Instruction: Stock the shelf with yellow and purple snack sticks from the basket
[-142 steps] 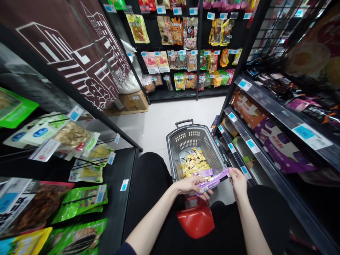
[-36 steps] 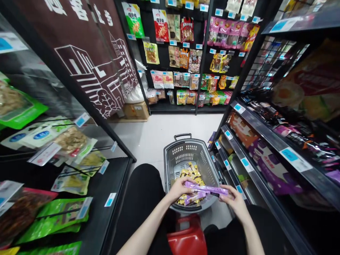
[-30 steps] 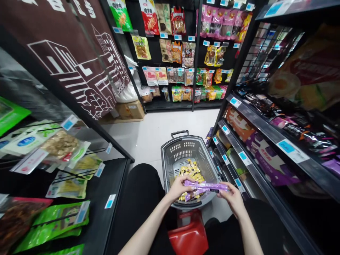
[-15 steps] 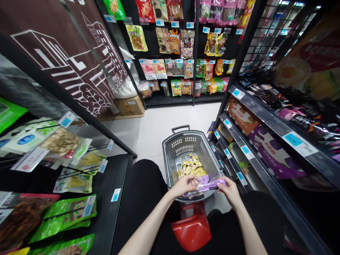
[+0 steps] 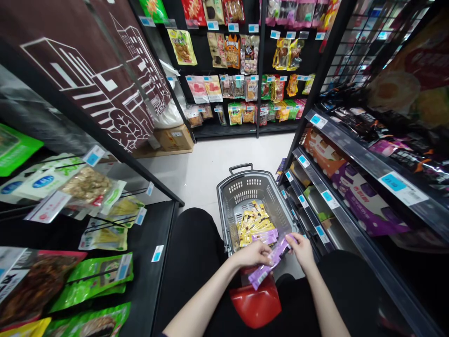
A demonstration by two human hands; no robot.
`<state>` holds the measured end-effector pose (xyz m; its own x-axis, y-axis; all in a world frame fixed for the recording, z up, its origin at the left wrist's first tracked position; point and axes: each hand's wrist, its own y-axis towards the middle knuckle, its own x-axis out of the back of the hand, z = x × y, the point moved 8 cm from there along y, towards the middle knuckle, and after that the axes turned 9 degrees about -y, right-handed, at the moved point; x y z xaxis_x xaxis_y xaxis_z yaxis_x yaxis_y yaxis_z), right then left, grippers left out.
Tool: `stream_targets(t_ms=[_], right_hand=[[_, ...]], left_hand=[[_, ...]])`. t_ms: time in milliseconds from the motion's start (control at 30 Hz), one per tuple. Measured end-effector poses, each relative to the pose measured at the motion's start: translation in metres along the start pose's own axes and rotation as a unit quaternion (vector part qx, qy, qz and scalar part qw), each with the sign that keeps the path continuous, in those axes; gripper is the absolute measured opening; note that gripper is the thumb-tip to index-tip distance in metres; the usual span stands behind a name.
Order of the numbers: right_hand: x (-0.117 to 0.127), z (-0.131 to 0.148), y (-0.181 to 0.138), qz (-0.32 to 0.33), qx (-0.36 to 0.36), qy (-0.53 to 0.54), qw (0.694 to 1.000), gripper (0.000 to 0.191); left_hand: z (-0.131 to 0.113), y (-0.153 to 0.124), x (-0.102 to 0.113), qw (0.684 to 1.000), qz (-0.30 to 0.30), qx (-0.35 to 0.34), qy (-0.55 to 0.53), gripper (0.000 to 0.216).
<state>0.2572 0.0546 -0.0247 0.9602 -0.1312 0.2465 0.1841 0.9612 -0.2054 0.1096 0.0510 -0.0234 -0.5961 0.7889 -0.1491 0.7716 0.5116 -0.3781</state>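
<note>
Slim purple shiny plastic-film packet [image 5: 278,252]: in the head view it lies aslant between the two hands, upper end at the right fingertips, lower end jutting free past the left fingers; whether it is one packet or several laid together, I cannot tell.
Left hand [image 5: 254,255]: clamped on the packet's middle, thumb and fingers drawn in on it.
Right hand [image 5: 301,250]: pinched on the packet's upper end.
Handling: the step looks like steadying or turning the packet — probably best done with the left hand as anchor and the right guiding its end.
Grip: light pressure should do; a hard squeeze could crease the film or crush the contents.
Clearance: the grey perforated plastic basket [image 5: 234,203] has its near edge close by the left hand, so a slightly raised wrist would likely avoid knocks.
Packet's look: glossy lilac-purple, long and narrow, with a darker patch near the right hand and pale marks past the left; the print is too small to read.
Ahead of the left hand: narrow glossy yellow sachets [image 5: 253,222] heaped loosely in the basket, with more purple wrappers [image 5: 266,236] at the nearer side.
Below the left hand: a glossy red plastic piece [image 5: 256,306] — the packet's free end shows in front of it.
</note>
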Motion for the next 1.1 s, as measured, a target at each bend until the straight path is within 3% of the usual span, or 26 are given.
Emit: stream_targets(t_ms=[200, 433, 500, 567, 667, 733, 800, 933, 1100], right_hand=[[0.026, -0.011, 0.008, -0.025, -0.012, 0.022, 0.999, 0.033], [0.018, -0.018, 0.006, 0.03, -0.083, 0.167, 0.982, 0.037], [0.017, -0.017, 0.004, 0.043, -0.097, 0.207, 0.973, 0.032], [0.019, -0.014, 0.003, 0.041, -0.102, 0.239, 0.965, 0.025], [0.022, -0.013, 0.001, 0.051, -0.112, 0.295, 0.948, 0.024], [0.021, -0.01, -0.001, 0.072, -0.113, 0.331, 0.934, 0.03], [0.021, -0.007, -0.002, 0.085, -0.102, 0.35, 0.927, 0.036], [0.024, -0.014, -0.001, 0.042, -0.104, 0.315, 0.943, 0.034], [0.03, -0.023, 0.005, -0.025, -0.076, 0.193, 0.978, 0.034]], left_hand=[[0.004, -0.004, -0.004, 0.994, 0.051, 0.028, -0.091, 0.038], [-0.005, -0.01, -0.016, 0.964, 0.127, 0.015, -0.235, 0.07], [-0.011, -0.013, -0.013, 0.95, 0.12, -0.002, -0.288, 0.077], [-0.016, -0.013, -0.002, 0.936, 0.078, -0.03, -0.342, 0.066], [-0.015, -0.011, 0.025, 0.904, -0.04, -0.077, -0.418, 0.032], [-0.011, -0.012, 0.04, 0.881, -0.109, -0.098, -0.451, 0.027], [-0.011, -0.013, 0.049, 0.871, -0.141, -0.113, -0.458, 0.032], [-0.017, -0.016, 0.054, 0.89, -0.166, -0.122, -0.407, 0.047], [-0.012, -0.019, 0.065, 0.912, -0.267, -0.088, -0.298, 0.036]])
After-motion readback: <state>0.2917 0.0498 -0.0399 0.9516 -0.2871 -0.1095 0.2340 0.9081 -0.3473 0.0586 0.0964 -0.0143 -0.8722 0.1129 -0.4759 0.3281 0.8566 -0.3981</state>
